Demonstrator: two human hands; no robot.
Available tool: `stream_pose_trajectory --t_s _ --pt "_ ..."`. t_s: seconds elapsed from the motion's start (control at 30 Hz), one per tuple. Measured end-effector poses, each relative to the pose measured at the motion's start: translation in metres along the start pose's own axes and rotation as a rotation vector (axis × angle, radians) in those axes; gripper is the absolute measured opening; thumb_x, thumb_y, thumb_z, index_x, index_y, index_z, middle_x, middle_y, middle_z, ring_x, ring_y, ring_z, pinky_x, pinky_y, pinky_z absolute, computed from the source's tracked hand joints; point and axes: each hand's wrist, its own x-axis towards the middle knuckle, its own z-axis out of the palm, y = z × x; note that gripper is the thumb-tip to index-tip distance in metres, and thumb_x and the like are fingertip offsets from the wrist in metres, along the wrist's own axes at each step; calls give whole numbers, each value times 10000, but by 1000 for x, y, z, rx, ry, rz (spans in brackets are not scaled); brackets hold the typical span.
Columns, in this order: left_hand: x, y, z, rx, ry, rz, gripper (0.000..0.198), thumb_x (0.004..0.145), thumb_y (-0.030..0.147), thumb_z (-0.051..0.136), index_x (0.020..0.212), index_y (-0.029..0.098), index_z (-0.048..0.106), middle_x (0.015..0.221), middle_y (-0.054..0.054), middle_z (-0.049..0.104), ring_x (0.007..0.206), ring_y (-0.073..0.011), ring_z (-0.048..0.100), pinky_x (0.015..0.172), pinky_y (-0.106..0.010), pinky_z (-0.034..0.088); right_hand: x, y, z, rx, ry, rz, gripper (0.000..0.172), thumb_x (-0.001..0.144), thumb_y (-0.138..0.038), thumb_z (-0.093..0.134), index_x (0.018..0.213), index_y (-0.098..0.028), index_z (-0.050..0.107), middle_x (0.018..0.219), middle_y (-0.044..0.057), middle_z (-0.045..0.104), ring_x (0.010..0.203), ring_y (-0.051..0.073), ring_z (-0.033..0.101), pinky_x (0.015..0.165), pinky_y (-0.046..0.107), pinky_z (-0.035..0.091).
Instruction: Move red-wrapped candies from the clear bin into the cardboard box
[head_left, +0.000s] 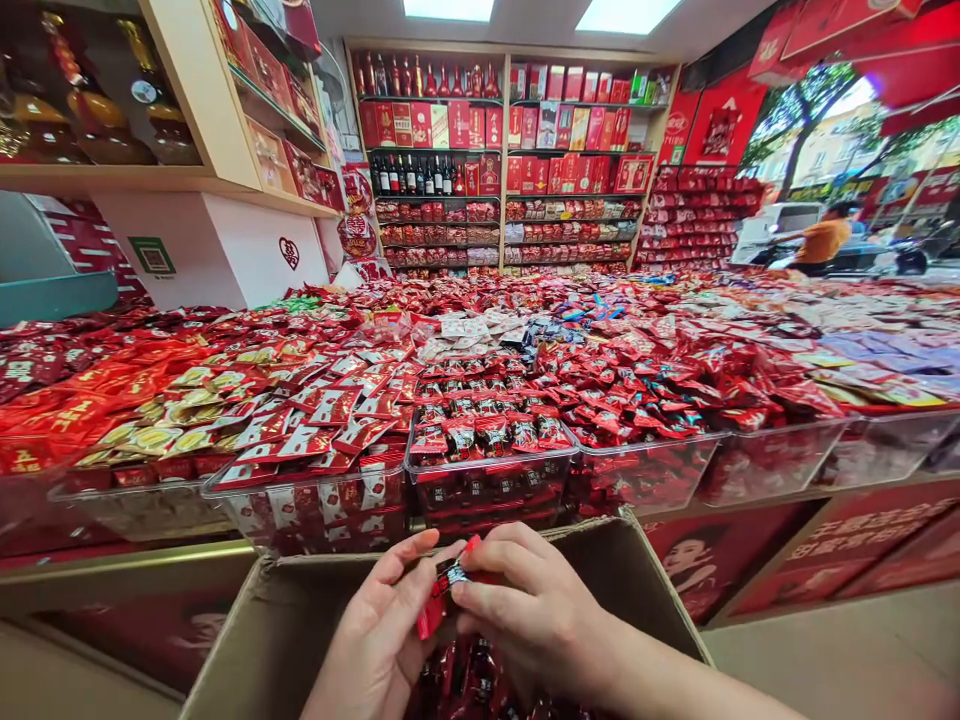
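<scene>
Between my two hands is a red-and-black wrapped candy, held over an open cardboard box. My left hand has its thumb and fingers closed on the left side of the wrapper. From the right, my right hand pinches the same candy with thumb and forefinger. More red-and-dark wrapped candies lie inside the box below, partly covered by my hands. Just beyond the box stands a clear plastic bin with similar candies laid in rows.
Neighbouring clear bins hold red packets, and gold-and-red packets lie further left. Shelves with bottles and boxes line the back wall. A glass-fronted cabinet juts in at upper left. Outside at right is a person in orange.
</scene>
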Motion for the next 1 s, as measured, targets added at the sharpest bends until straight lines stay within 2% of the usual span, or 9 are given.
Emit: stream_pose_trajectory --t_s 0.1,0.23,0.3,0.37,0.53,0.63,0.7,0.83,1.0 --pt "0 -1 -2 18 36 70 492 582 301 719 1005 230 480 969 -55 688 826 -245 649 666 -344 537 -1 -7 6 313 152 295 370 740 -286 566 1087 -224 452 1042 81 513 954 171 471 810 323 415" --pt "1 -9 -2 -11 41 143 469 578 269 733 978 221 492 996 -59 684 903 -258 625 771 -360 513 6 -9 13 882 135 791 264 720 -398 561 813 -162 490 660 5 545 548 89 512 510 213 439" --pt "-1 -12 0 -20 68 158 446 578 254 735 959 217 507 994 -56 686 909 -251 624 785 -337 509 8 -8 15 1009 106 906 306 690 -433 577 683 -149 464 546 -25 507 441 61 459 434 183 392" --pt "-3 -14 2 -16 98 166 433 591 265 726 966 221 514 1004 -50 684 902 -238 628 785 -302 508 8 -8 14 1010 116 922 312 677 -434 589 672 -142 479 538 -24 510 436 57 453 426 176 374" --pt "-3 -12 -6 122 141 299 423 652 365 659 1029 232 522 1017 -53 675 927 -218 613 729 -219 517 17 1 -17 664 175 674 207 765 -350 515 741 -154 577 635 -7 510 493 62 453 475 191 378" --pt "8 -13 -21 295 142 453 377 661 363 651 1000 236 545 1021 -46 663 850 -203 635 678 -215 530 49 28 -58 296 284 485 146 796 -273 470 793 -162 565 705 14 552 629 98 494 592 220 399" --pt "18 -15 -33 374 123 477 371 661 344 655 1002 251 542 1037 -31 645 842 -186 633 682 -207 526 78 58 -85 67 310 417 146 802 -237 446 850 -155 557 761 29 576 697 114 506 652 238 395" --pt "36 -21 -46 428 165 458 326 660 366 644 952 244 569 983 -15 657 763 -147 645 698 -183 507 127 119 -108 -297 -7 567 179 793 -176 410 844 -123 573 755 55 588 667 120 488 623 237 369" --pt "40 -25 -48 508 228 501 341 653 416 626 936 229 589 704 14 691 716 -134 639 705 -142 477 142 151 -96 -332 -270 617 158 727 -134 460 747 -117 616 625 40 584 553 113 462 521 217 333"
